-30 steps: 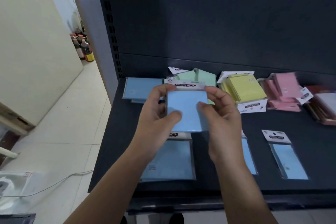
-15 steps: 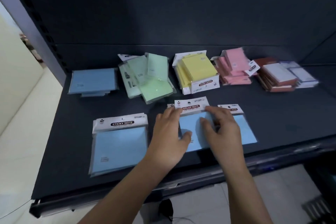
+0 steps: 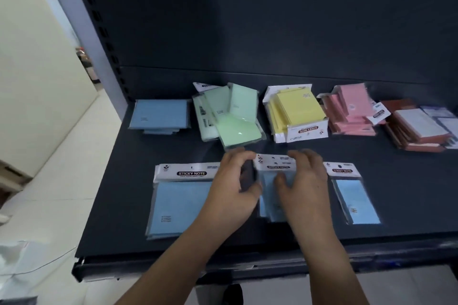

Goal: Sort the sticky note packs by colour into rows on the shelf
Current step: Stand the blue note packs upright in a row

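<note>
A blue sticky note pack [image 3: 273,165] with a white header lies flat on the dark shelf [image 3: 411,195] in the front row. My left hand [image 3: 233,188] curls around its left edge, and my right hand [image 3: 303,181] rests on its top and right side. A large blue pack [image 3: 183,203] lies to the left of it, and a narrow blue pack [image 3: 354,199] to the right. In the back row, from left to right, sit a blue stack [image 3: 159,116], a loose green pile [image 3: 230,114], a yellow pile [image 3: 297,111] and a pink pile [image 3: 349,111].
A stack of brown and white notepads [image 3: 418,129] sits at the back right. The shelf's slotted upright [image 3: 104,44] rises on the left, with pale floor [image 3: 62,181] beyond it. The shelf's front lip [image 3: 247,262] runs just under my forearms.
One second ago both hands held the blue pack up in the air. They have lowered it onto the shelf's front row, between the large and the narrow blue packs.
</note>
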Demonstrator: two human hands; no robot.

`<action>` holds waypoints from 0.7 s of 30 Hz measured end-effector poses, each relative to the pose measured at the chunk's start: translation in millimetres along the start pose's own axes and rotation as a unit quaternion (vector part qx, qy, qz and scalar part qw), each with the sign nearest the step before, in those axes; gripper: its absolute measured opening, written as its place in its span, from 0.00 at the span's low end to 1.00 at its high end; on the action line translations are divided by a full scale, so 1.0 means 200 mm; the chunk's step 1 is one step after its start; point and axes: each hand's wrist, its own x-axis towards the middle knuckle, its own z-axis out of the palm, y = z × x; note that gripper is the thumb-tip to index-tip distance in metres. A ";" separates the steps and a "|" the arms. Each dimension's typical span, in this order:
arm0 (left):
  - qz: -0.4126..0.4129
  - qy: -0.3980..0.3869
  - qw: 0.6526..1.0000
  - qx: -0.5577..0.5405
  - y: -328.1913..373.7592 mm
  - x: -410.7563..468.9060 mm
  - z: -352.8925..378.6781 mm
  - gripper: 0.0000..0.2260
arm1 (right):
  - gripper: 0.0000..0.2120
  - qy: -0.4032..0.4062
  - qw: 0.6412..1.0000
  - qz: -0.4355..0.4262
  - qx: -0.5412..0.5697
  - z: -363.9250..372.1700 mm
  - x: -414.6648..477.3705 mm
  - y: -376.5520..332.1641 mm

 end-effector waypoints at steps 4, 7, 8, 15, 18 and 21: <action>0.015 0.154 0.988 0.010 0.04 0.04 -0.26 0.14 | 0.15 -0.008 0.983 -0.136 0.124 0.05 0.02 -0.25; -0.012 0.269 0.955 0.123 -0.01 0.08 -0.51 0.18 | 0.14 -0.170 0.937 -0.079 0.294 0.18 0.06 -0.45; -0.053 0.278 0.946 0.156 -0.04 0.10 -0.58 0.20 | 0.16 -0.217 0.926 -0.047 0.306 0.23 0.09 -0.50; -0.155 0.168 0.970 0.081 -0.21 0.17 -0.78 0.19 | 0.25 -0.239 0.919 0.071 0.306 0.50 0.20 -0.70; -0.137 0.217 0.962 0.092 -0.22 0.18 -0.79 0.17 | 0.23 -0.221 0.912 0.108 0.329 0.53 0.22 -0.71; -0.107 0.309 0.943 0.059 -0.19 0.19 -0.81 0.08 | 0.18 -0.171 0.909 0.112 0.363 0.51 0.21 -0.71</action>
